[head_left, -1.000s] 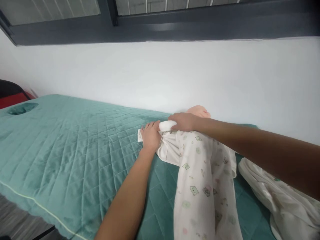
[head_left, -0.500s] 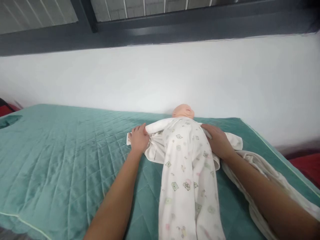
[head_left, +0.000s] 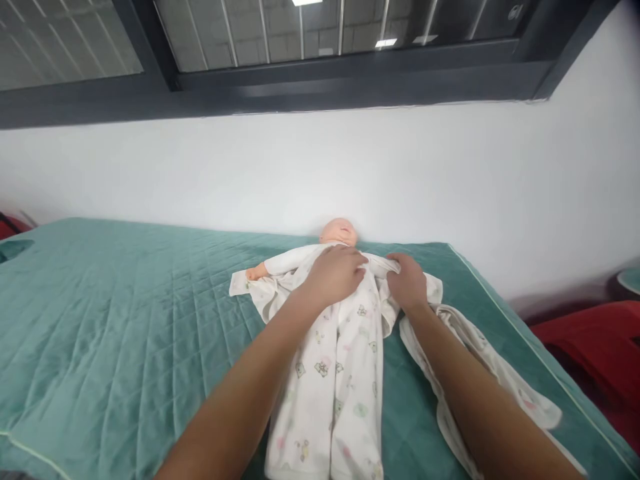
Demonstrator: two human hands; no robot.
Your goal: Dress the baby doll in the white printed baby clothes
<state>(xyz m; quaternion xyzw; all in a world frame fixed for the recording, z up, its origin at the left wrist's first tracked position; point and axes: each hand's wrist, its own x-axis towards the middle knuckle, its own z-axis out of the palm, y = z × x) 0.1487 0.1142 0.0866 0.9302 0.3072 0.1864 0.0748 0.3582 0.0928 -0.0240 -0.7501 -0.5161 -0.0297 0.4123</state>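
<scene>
A baby doll lies on its back on the green quilted bed cover, head toward the wall. It wears a white long-sleeved top, and white printed baby pants are spread lengthwise over its body. My left hand lies across the doll's chest, fingers stretched to the right and slightly apart. My right hand is closed around the doll's white sleeve on the right, with the arm inside hidden. Another printed white garment is spread beneath the doll; the doll's hand shows at the left.
More white baby clothing lies to the right, partly under my right forearm. The green quilted cover stretches left. Behind stands a white wall below a dark window frame. Something red is beyond the bed's right edge.
My left hand has let go of the doll's hand on the left and moved right onto its chest. My right hand now grips the sleeve. The view has shifted right and up.
</scene>
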